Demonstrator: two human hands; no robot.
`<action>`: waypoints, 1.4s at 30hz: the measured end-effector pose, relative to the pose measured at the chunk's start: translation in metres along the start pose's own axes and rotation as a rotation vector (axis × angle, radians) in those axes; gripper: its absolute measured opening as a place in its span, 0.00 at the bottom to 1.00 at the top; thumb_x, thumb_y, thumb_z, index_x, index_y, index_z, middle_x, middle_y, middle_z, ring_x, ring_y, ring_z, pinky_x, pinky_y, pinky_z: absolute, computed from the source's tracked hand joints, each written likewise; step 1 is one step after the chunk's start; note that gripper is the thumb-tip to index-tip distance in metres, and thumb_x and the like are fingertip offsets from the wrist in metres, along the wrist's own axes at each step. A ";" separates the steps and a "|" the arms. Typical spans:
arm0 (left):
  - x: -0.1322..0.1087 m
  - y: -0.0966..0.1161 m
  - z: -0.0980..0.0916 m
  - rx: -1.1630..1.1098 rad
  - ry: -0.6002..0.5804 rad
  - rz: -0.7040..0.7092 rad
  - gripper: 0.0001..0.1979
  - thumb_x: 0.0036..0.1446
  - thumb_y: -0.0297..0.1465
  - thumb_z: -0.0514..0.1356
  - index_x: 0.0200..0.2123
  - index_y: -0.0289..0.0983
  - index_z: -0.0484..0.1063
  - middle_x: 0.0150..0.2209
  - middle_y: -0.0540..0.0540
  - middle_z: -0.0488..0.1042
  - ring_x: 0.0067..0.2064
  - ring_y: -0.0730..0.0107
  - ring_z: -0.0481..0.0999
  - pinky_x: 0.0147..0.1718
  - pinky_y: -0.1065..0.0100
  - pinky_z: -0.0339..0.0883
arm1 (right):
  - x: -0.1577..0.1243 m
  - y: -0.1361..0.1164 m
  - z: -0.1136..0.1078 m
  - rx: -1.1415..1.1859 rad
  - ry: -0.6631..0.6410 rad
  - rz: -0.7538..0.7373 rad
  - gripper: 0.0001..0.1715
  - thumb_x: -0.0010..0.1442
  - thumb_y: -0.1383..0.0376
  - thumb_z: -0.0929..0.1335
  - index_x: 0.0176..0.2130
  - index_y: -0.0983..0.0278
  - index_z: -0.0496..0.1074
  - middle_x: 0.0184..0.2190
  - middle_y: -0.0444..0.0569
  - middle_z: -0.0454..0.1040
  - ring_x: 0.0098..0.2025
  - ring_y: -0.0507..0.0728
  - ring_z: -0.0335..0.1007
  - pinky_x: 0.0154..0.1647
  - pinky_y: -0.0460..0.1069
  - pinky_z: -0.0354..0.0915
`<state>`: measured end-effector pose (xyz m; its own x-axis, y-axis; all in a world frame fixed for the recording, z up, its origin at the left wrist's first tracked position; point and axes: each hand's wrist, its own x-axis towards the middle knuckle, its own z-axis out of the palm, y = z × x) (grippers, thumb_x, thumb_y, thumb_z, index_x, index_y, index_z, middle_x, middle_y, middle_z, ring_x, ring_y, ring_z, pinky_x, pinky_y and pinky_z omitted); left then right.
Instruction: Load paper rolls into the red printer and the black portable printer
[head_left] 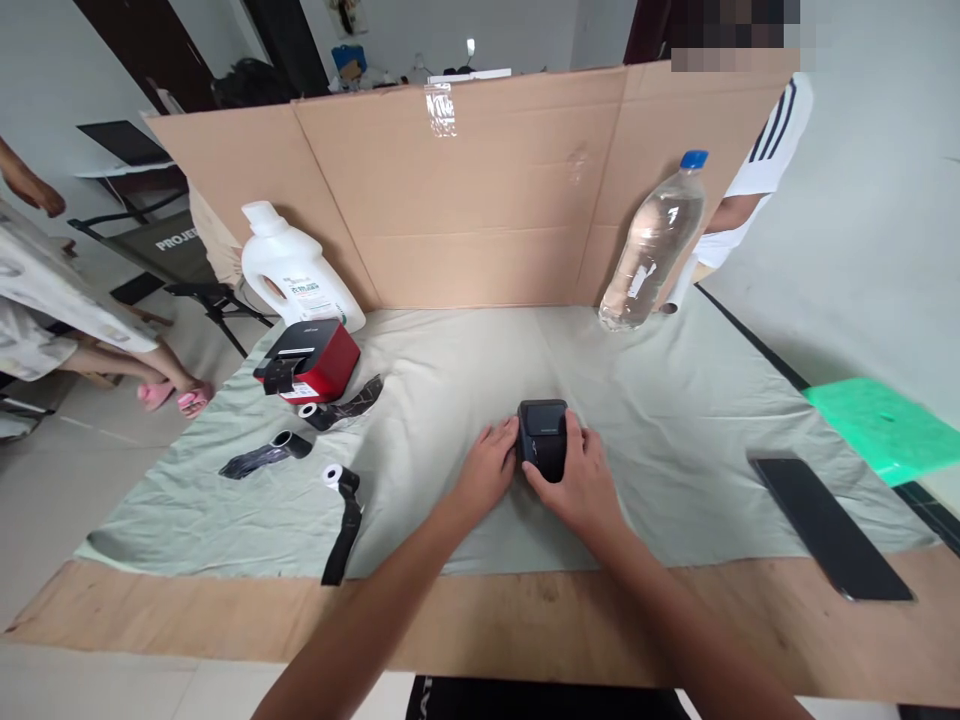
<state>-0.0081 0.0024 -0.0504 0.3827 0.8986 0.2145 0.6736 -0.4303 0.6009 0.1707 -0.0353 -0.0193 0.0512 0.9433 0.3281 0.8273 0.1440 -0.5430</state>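
A small black boxy device (545,425), which looks like a portable printer, rests on the grey-green cloth (450,370) in front of me. My right hand (581,475) grips it from the right, thumb across its near front and fingers along its side. Against its left side is my left hand (491,460), fingers close together and touching it. Over to the left stands a red and black printer (322,355) with black strip hanging from its front. Near it lie several partly unrolled rolls: a black roll (281,445), another roll (319,415) and a white-cored roll (343,480).
A white jug (292,265) and a clear bottle with blue cap (656,245) lean against the cardboard panel (465,200). A dark phone or tablet (832,525) lies at the right front edge, near a green sheet (885,425). Other people are behind and to the left.
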 end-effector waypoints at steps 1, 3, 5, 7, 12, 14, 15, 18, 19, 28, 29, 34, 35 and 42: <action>-0.001 0.000 0.001 0.022 0.006 0.013 0.30 0.67 0.23 0.48 0.71 0.37 0.60 0.69 0.39 0.65 0.71 0.58 0.64 0.71 0.46 0.56 | 0.002 0.004 -0.002 0.072 -0.007 0.010 0.54 0.59 0.48 0.71 0.73 0.63 0.50 0.57 0.66 0.66 0.59 0.76 0.66 0.57 0.71 0.67; -0.003 -0.001 0.001 0.064 0.008 0.037 0.30 0.66 0.21 0.48 0.70 0.37 0.60 0.69 0.38 0.66 0.71 0.58 0.64 0.71 0.46 0.57 | 0.006 0.012 -0.004 0.234 -0.019 0.024 0.48 0.62 0.50 0.68 0.73 0.61 0.51 0.61 0.64 0.66 0.64 0.73 0.63 0.63 0.71 0.63; -0.005 -0.001 0.001 0.100 0.003 0.043 0.31 0.65 0.20 0.47 0.70 0.37 0.60 0.69 0.38 0.66 0.71 0.59 0.64 0.70 0.46 0.57 | 0.008 0.018 -0.004 0.371 -0.033 0.038 0.45 0.64 0.51 0.67 0.72 0.62 0.52 0.64 0.63 0.65 0.67 0.71 0.62 0.67 0.70 0.59; -0.005 0.000 0.001 0.130 -0.008 0.041 0.32 0.65 0.19 0.47 0.71 0.37 0.59 0.69 0.38 0.66 0.71 0.59 0.65 0.70 0.46 0.57 | 0.008 0.021 -0.002 0.453 -0.040 0.068 0.45 0.65 0.52 0.66 0.73 0.63 0.51 0.67 0.63 0.64 0.69 0.69 0.61 0.69 0.69 0.58; -0.006 0.001 0.004 0.222 -0.023 0.046 0.34 0.61 0.17 0.47 0.70 0.33 0.60 0.68 0.35 0.67 0.71 0.55 0.64 0.70 0.45 0.57 | 0.003 0.020 0.003 0.508 -0.033 0.132 0.46 0.64 0.55 0.65 0.74 0.65 0.48 0.69 0.64 0.62 0.70 0.69 0.61 0.70 0.69 0.56; -0.007 0.002 0.005 0.241 -0.027 0.046 0.35 0.60 0.16 0.47 0.70 0.32 0.59 0.68 0.35 0.67 0.71 0.55 0.64 0.71 0.45 0.56 | 0.003 0.020 0.003 0.498 -0.028 0.130 0.46 0.64 0.56 0.65 0.74 0.66 0.49 0.69 0.64 0.62 0.70 0.69 0.61 0.70 0.69 0.56; -0.007 0.002 0.004 0.237 -0.029 0.046 0.35 0.60 0.16 0.48 0.70 0.33 0.59 0.68 0.35 0.67 0.71 0.56 0.63 0.71 0.45 0.55 | 0.003 0.020 0.003 0.495 -0.029 0.127 0.45 0.64 0.56 0.65 0.73 0.66 0.50 0.69 0.64 0.62 0.70 0.69 0.61 0.70 0.69 0.56; -0.004 0.003 0.000 0.176 -0.023 0.035 0.32 0.63 0.19 0.47 0.70 0.34 0.61 0.68 0.37 0.67 0.71 0.58 0.64 0.72 0.46 0.54 | 0.003 0.020 0.004 0.509 -0.019 0.125 0.44 0.65 0.56 0.65 0.73 0.65 0.51 0.68 0.63 0.63 0.69 0.68 0.61 0.70 0.68 0.58; -0.003 0.004 -0.002 0.141 -0.018 0.022 0.30 0.65 0.20 0.47 0.69 0.34 0.62 0.68 0.38 0.68 0.71 0.59 0.65 0.71 0.46 0.54 | 0.003 0.020 0.005 0.523 -0.005 0.126 0.43 0.65 0.56 0.65 0.73 0.64 0.51 0.68 0.63 0.64 0.69 0.68 0.62 0.69 0.67 0.59; 0.001 0.018 -0.012 -0.073 0.012 -0.085 0.23 0.73 0.35 0.49 0.67 0.41 0.66 0.67 0.43 0.69 0.69 0.60 0.67 0.72 0.46 0.53 | 0.012 0.020 -0.003 0.617 0.089 0.073 0.32 0.69 0.55 0.61 0.69 0.60 0.59 0.66 0.59 0.67 0.66 0.63 0.66 0.64 0.62 0.65; 0.001 0.018 -0.013 -0.077 0.010 -0.089 0.23 0.72 0.35 0.50 0.67 0.42 0.66 0.67 0.43 0.69 0.70 0.60 0.67 0.72 0.46 0.53 | 0.018 0.022 -0.004 0.621 0.075 0.064 0.32 0.70 0.54 0.60 0.68 0.60 0.60 0.67 0.59 0.67 0.67 0.63 0.65 0.65 0.63 0.64; 0.002 0.018 -0.014 -0.096 0.000 -0.102 0.24 0.72 0.36 0.50 0.67 0.42 0.66 0.67 0.44 0.68 0.69 0.61 0.67 0.72 0.46 0.52 | 0.058 0.031 -0.015 0.436 -0.101 0.042 0.28 0.70 0.53 0.59 0.63 0.58 0.70 0.63 0.54 0.71 0.65 0.63 0.66 0.66 0.64 0.61; 0.002 0.018 -0.014 -0.096 0.001 -0.105 0.24 0.71 0.36 0.51 0.67 0.42 0.67 0.67 0.44 0.69 0.69 0.61 0.67 0.72 0.47 0.52 | 0.065 0.032 -0.018 0.371 -0.126 0.025 0.27 0.70 0.54 0.59 0.60 0.58 0.73 0.61 0.54 0.73 0.63 0.64 0.67 0.64 0.64 0.63; 0.002 0.017 -0.014 -0.089 0.022 -0.104 0.23 0.71 0.37 0.52 0.66 0.43 0.68 0.66 0.44 0.69 0.68 0.60 0.69 0.72 0.47 0.53 | 0.108 0.030 -0.019 -0.217 -0.406 -0.161 0.14 0.57 0.61 0.71 0.42 0.58 0.85 0.43 0.58 0.76 0.54 0.69 0.68 0.58 0.64 0.64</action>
<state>-0.0042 -0.0023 -0.0290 0.2986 0.9403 0.1637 0.6498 -0.3259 0.6867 0.2113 0.0652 0.0149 -0.2736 0.9609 0.0429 0.9065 0.2725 -0.3225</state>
